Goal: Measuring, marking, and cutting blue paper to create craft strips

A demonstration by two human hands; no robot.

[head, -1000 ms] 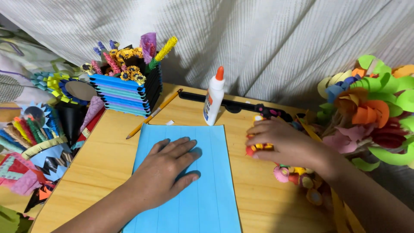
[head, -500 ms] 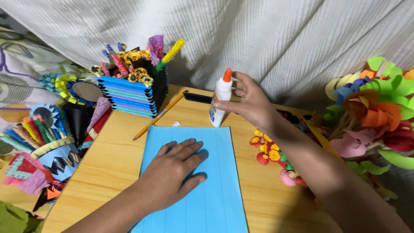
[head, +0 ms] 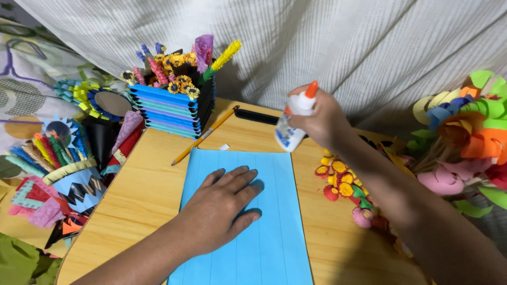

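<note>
A light blue sheet of paper (head: 264, 237) with faint vertical fold lines lies on the wooden table (head: 148, 190). My left hand (head: 219, 208) rests flat on it, fingers spread, pressing it down. My right hand (head: 319, 119) holds a white glue bottle (head: 292, 126) with an orange cap, lifted off the table and tilted above the far right corner of the sheet.
A yellow pencil (head: 203, 136) lies beyond the sheet. A blue paper box (head: 171, 108) of paper flowers stands at the back left. Paper crafts (head: 58, 169) crowd the left edge. Small paper flowers (head: 340, 182) and a large colourful bouquet (head: 465, 137) sit at the right.
My right hand left the small paper flowers, reached back to the glue bottle, grasped it and lifted it, tilted, over the sheet. My left hand stayed flat on the paper.
</note>
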